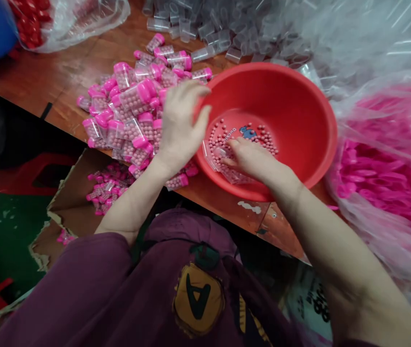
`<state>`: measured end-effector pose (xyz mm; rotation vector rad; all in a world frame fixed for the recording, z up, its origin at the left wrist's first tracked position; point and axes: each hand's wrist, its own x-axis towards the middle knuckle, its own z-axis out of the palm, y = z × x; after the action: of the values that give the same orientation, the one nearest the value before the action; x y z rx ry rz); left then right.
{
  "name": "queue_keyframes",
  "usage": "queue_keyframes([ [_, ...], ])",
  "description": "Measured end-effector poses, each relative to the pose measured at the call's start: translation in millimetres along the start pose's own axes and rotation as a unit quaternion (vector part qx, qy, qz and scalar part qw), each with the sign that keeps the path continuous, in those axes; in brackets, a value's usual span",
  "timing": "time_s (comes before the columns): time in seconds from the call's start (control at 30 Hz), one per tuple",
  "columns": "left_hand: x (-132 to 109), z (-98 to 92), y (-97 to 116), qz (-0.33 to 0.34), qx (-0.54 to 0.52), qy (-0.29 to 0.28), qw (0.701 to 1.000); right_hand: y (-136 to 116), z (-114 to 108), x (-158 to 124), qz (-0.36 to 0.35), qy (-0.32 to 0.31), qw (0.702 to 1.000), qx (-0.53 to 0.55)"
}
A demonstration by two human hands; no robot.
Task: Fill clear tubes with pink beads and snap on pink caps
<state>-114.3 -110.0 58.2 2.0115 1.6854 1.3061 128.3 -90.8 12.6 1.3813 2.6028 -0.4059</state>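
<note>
My left hand (182,123) hovers at the left rim of a red plastic basin (292,111), thumb and fingers apart, with nothing visible between them. Inside the basin, my right hand (251,156) reaches low with curled fingers among small pink beads (267,140) and clear plastic tubes (234,176). Its fingertips are at clear plastic, and what they grip is hard to make out. Left of the basin lies a heap of clear tubes with pink caps (129,103), filled with pink beads.
Many clear tubes (220,36) are piled behind the basin. A clear bag of pink caps (375,178) stands at the right. Below the table's left edge, a cardboard box (71,193) holds more capped tubes. Red pieces (34,21) in a bag sit at the far left.
</note>
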Motion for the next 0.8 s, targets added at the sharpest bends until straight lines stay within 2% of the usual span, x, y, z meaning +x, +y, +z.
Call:
queue_keyframes([
  [0.03,-1,6.7,6,0.026,-0.009,-0.072,0.997,-2,1,5,-0.003,-0.012,1.0,-0.006],
  [0.1,-3,24.2,16,0.035,-0.026,-0.208,0.977,-2,0,10,-0.02,-0.005,1.0,0.005],
  [0.13,-3,34.0,18,0.026,-0.031,-0.257,0.966,1,-1,8,-0.029,0.013,0.999,0.025],
  [0.2,-1,53.1,19,0.008,-0.039,-0.312,0.949,10,-3,0,-0.028,0.067,0.993,0.098],
  [0.33,10,81.3,19,0.002,-0.086,-0.371,0.925,25,-3,-24,0.028,0.167,0.946,0.276],
  [0.43,20,92.5,20,0.015,-0.098,-0.385,0.918,34,1,-44,0.051,0.204,0.918,0.336],
  [0.5,28,96.3,16,0.03,-0.06,-0.381,0.922,39,2,-61,0.068,0.24,0.918,0.31],
  [0.6,39,99.8,5,0.065,0.057,-0.375,0.923,47,6,-87,0.119,0.332,0.909,0.223],
  [0.7,45,107.7,3,0.097,0.166,-0.413,0.89,49,15,-103,0.164,0.416,0.874,0.188],
  [0.8,42,126.7,18,0.132,0.197,-0.451,0.86,42,23,-104,0.176,0.464,0.851,0.175],
])
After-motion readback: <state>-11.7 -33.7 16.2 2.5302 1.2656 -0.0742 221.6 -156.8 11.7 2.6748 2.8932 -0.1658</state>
